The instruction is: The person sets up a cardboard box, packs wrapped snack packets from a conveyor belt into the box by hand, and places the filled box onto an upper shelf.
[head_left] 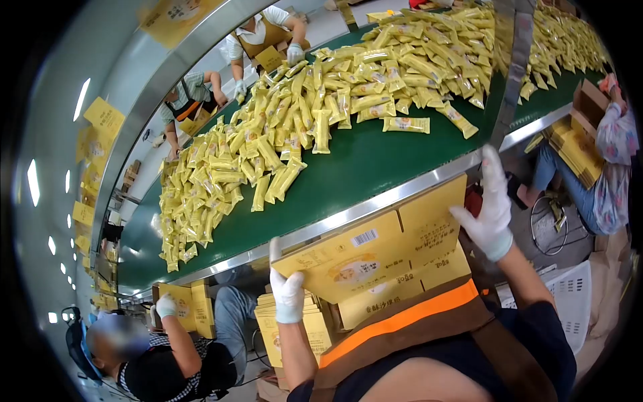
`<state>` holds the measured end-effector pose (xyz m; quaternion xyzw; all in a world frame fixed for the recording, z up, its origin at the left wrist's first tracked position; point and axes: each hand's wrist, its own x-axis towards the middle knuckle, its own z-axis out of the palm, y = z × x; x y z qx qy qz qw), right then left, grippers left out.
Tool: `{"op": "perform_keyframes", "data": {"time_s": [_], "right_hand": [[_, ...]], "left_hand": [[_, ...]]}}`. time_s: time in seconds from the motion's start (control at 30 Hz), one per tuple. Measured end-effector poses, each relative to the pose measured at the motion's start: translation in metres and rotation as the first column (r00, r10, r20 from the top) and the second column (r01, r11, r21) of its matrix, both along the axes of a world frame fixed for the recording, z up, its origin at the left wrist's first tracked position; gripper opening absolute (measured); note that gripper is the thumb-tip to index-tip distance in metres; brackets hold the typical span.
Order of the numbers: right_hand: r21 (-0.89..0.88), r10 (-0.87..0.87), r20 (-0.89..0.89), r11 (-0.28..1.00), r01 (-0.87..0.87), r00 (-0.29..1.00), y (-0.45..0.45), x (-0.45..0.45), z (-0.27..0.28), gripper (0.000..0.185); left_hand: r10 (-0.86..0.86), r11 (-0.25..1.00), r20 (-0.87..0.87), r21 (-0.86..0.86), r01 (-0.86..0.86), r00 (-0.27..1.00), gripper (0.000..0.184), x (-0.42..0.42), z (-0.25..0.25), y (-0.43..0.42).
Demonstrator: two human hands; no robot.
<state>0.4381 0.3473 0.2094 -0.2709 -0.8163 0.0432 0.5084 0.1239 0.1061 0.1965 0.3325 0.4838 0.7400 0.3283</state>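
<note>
A yellow printed cardboard box, partly unfolded, stands upright in front of my apron, with a barcode on its upper panel. My left hand, in a white glove, grips its left edge, thumb on the printed face and index finger pointing up. My right hand, also gloved, is at the right edge with fingers stretched upward and the thumb reaching toward the cardboard; whether the thumb touches is unclear. Beyond the box, many yellow wrapped snack packets lie heaped on a green conveyor belt.
A metal rail edges the belt. Flat yellow cartons are stacked by my left side, and a white plastic basket stands at right. Co-workers handle boxes at left, at right and across the belt.
</note>
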Motion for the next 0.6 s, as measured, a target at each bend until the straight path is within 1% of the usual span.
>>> {"op": "perform_keyframes", "data": {"time_s": [0.03, 0.07, 0.1, 0.13, 0.2, 0.3, 0.4, 0.5, 0.53, 0.57, 0.6], "right_hand": [[0.074, 0.09, 0.09, 0.993, -0.097, 0.992, 0.005, -0.005, 0.031, 0.086], [0.142, 0.168, 0.178, 0.971, -0.195, 0.97, 0.006, -0.013, 0.05, 0.081], [0.034, 0.164, 0.383, 0.981, -0.191, 0.909, 0.004, -0.029, 0.048, 0.068], [0.049, 0.208, 0.447, 0.966, -0.256, 0.87, 0.008, -0.036, 0.031, 0.057], [0.157, 0.158, 0.385, 0.96, -0.233, 0.909, 0.007, -0.038, 0.024, 0.047], [0.339, 0.08, 0.341, 0.919, -0.201, 0.937, 0.009, -0.034, 0.024, 0.035], [0.209, 0.217, 0.29, 0.936, -0.283, 0.932, 0.006, -0.028, 0.01, 0.021], [0.085, 0.209, 0.265, 0.967, -0.239, 0.941, 0.014, -0.04, 0.017, 0.015], [-0.095, 0.253, 0.049, 0.964, -0.248, 0.966, 0.02, -0.055, 0.017, 0.018], [-0.352, 0.421, -0.106, 0.832, -0.43, 0.901, 0.018, -0.067, 0.025, 0.022], [-0.536, 0.523, -0.296, 0.602, -0.592, 0.799, 0.018, -0.08, 0.034, 0.027]], "left_hand": [[-0.05, 0.995, -0.044, -0.091, 0.046, 0.998, 0.063, -0.002, -0.004, -0.002], [-0.106, 0.98, -0.09, -0.181, 0.088, 0.99, 0.06, -0.009, -0.013, -0.005], [-0.167, 0.954, -0.135, -0.273, 0.126, 0.977, 0.058, -0.017, -0.018, -0.006], [-0.109, 0.972, -0.08, -0.217, 0.089, 0.991, 0.05, -0.01, -0.023, -0.001], [-0.115, 0.976, -0.017, -0.189, 0.11, 0.993, 0.048, -0.008, -0.02, 0.01], [-0.078, 0.972, -0.059, -0.228, 0.063, 0.995, 0.047, -0.011, -0.026, 0.013], [-0.152, 0.973, -0.068, -0.188, 0.137, 0.986, 0.06, -0.011, -0.022, 0.017], [-0.014, 0.991, -0.103, -0.131, 0.0, 0.995, 0.078, 0.0, -0.026, 0.027], [0.059, 0.994, -0.181, -0.075, -0.073, 0.982, 0.083, 0.005, -0.026, 0.033], [0.135, 0.99, -0.257, -0.005, -0.141, 0.957, 0.088, 0.008, -0.024, 0.041], [0.216, 0.976, -0.326, 0.078, -0.202, 0.92, 0.094, 0.01, -0.02, 0.053]]}}
